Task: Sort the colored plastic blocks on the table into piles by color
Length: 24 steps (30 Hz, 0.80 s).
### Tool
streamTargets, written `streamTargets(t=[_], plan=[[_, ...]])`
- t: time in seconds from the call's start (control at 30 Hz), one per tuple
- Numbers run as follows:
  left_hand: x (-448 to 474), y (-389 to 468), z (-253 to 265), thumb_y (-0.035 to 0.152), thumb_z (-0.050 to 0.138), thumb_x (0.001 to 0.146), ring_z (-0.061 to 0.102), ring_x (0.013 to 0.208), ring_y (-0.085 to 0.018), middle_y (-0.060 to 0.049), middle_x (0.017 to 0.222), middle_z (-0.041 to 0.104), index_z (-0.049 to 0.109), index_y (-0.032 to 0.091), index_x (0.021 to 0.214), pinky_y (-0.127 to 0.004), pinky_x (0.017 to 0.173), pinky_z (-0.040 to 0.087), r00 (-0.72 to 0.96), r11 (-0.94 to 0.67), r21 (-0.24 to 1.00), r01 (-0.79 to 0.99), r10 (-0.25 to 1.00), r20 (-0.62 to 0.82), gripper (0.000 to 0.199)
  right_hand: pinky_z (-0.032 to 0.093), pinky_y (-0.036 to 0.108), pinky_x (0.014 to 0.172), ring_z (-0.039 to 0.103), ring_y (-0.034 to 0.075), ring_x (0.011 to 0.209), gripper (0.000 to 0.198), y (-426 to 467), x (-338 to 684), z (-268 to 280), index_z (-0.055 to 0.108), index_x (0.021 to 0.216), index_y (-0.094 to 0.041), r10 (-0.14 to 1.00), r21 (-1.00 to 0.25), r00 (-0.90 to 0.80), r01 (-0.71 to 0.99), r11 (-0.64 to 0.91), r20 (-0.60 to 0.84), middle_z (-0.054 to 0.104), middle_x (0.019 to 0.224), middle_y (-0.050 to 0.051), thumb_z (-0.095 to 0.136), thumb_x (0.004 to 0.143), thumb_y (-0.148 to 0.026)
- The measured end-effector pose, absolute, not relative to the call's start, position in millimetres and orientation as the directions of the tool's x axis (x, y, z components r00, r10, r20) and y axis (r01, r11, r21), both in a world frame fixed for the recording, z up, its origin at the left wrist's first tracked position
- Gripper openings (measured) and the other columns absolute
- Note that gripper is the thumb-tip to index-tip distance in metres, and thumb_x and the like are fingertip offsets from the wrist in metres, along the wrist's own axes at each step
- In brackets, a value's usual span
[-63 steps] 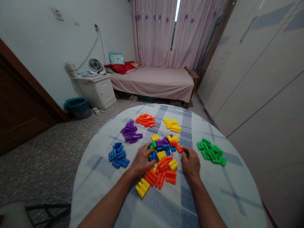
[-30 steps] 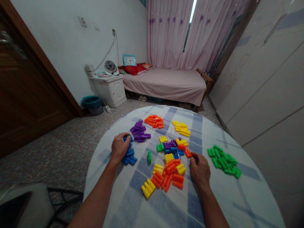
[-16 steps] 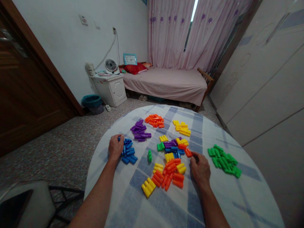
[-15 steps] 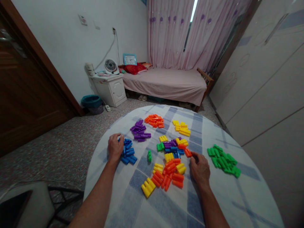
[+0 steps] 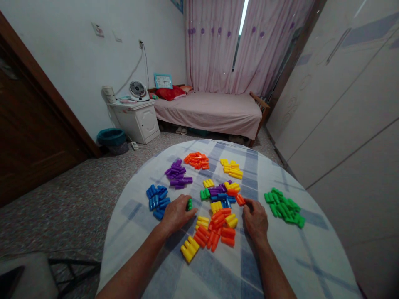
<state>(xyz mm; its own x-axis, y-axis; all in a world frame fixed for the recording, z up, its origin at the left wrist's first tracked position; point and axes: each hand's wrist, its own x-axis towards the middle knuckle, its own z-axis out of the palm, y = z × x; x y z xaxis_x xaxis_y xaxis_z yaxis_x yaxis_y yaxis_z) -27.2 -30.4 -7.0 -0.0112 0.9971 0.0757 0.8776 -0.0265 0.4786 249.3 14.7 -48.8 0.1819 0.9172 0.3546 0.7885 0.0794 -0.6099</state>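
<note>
My left hand (image 5: 178,212) is at the middle of the table, its thumb and fingers closed around a small green block (image 5: 190,204) standing on end. My right hand (image 5: 256,218) rests to the right of the mixed pile, fingertips closed on an orange block (image 5: 240,199) at the pile's edge. Between the hands lie yellow blocks (image 5: 190,249), orange blocks (image 5: 215,232), purple blocks (image 5: 217,190) and blue blocks (image 5: 222,198), all of joined plastic tubes. A pile of blue blocks (image 5: 157,201) sits left of my left hand.
Sorted piles of purple (image 5: 177,172), orange (image 5: 196,160), yellow (image 5: 231,168) and green blocks (image 5: 284,207) lie around the round table's checked cloth (image 5: 218,282). Beyond stand a bed (image 5: 212,110), a white cabinet (image 5: 137,120) with a fan, and a bin (image 5: 112,140).
My left hand has moved right, from the blue pile to the small green block, and closed around it. My right hand stays at the orange block. The camera view has shifted slightly.
</note>
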Motion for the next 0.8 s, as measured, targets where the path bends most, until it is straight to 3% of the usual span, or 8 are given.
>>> streamTargets(t=[0.13,0.33,0.47,0.8], plan=[[-17.3,-18.6,-12.0,0.026,0.05,0.08,0.06,0.095,-0.02,-0.009,0.104,0.065,0.059,0.016,0.111,-0.03,0.083,0.044,-0.037,-0.034,0.591,0.806,0.994,0.107,0.034,0.039,0.035,0.083,0.054,0.022,0.093,0.031,16.4,250.2,-51.0,0.064,0.099,-0.018,0.916,-0.616,0.184,0.784,0.081,0.356,0.064,0.096,0.007,0.042,0.079,-0.027],[-3.4,10.0,-32.5,0.031,0.048,0.079,0.062,0.079,-0.019,-0.009,0.096,0.065,0.06,0.013,0.108,-0.033,0.074,0.049,-0.204,-0.056,0.803,0.593,0.955,0.217,0.036,0.038,0.032,0.084,0.054,0.02,0.092,0.026,15.6,247.7,-51.2,0.064,0.095,-0.019,0.915,-0.63,0.193,0.773,0.081,0.355,0.065,0.095,0.006,0.043,0.08,-0.024],[-3.8,19.1,-48.9,0.04,0.046,0.08,0.062,0.087,-0.022,-0.01,0.1,0.063,0.061,0.014,0.103,-0.036,0.078,0.05,-0.241,-0.138,0.827,0.546,0.919,0.312,0.038,0.037,0.031,0.085,0.054,0.019,0.093,0.024,16.7,244.9,-50.1,0.064,0.093,-0.019,0.912,-0.639,0.212,0.766,0.068,0.351,0.065,0.094,0.005,0.043,0.08,-0.021],[-9.7,34.2,-68.6,0.039,0.05,0.076,0.064,0.087,-0.023,-0.005,0.091,0.067,0.066,0.021,0.09,-0.035,0.078,0.051,-0.074,-0.242,0.827,0.508,0.944,0.322,0.027,0.038,0.029,0.082,0.057,0.019,0.091,0.022,12.3,242.1,-48.8,0.064,0.09,-0.023,0.899,-0.679,0.232,0.728,0.093,0.372,0.065,0.092,0.003,0.044,0.08,-0.019]])
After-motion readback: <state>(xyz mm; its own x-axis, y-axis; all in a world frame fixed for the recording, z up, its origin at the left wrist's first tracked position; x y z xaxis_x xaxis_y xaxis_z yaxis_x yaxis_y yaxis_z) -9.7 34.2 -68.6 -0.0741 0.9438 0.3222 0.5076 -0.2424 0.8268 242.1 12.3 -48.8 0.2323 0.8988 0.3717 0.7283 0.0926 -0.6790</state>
